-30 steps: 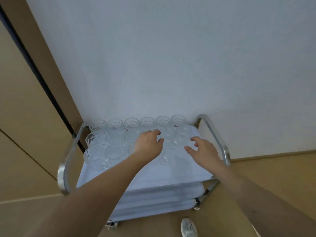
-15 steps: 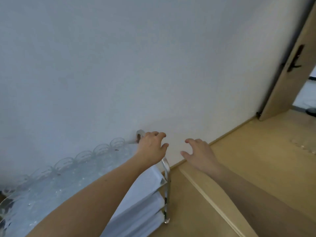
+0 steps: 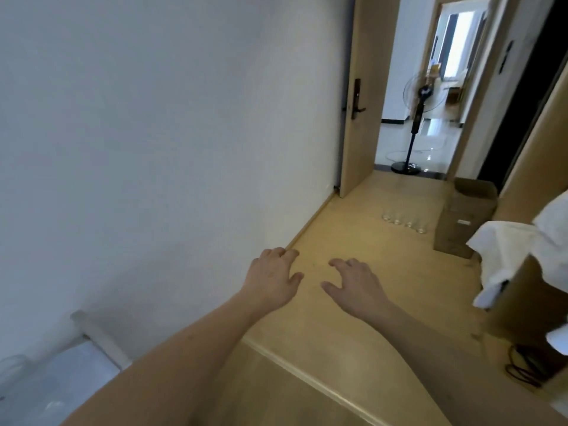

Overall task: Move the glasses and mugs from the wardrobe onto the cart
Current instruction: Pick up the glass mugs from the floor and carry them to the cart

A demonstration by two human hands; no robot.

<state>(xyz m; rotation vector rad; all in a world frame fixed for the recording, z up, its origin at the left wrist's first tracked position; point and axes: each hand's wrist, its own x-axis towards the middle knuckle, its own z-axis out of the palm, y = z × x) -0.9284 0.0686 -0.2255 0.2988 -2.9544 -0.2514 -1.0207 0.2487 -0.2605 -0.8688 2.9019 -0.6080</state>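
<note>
Hovering over open floor (image 3: 353,318), left hand (image 3: 272,279) and right hand (image 3: 356,285) held nothing — fingers loosely spread; four glasses (image 3: 404,221) stood beside a cardboard box (image 3: 464,216), cart (image 3: 46,385) at lower left.

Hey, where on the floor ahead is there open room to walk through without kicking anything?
Bare floor runs along the white wall toward the open door, past both empty hands, left and right. It is crowded right: glasses on the floor, cardboard box, white cloth.

L hand (image 3: 272,276) out front, fingers loose, empty | R hand (image 3: 356,282) same, palm down
</note>
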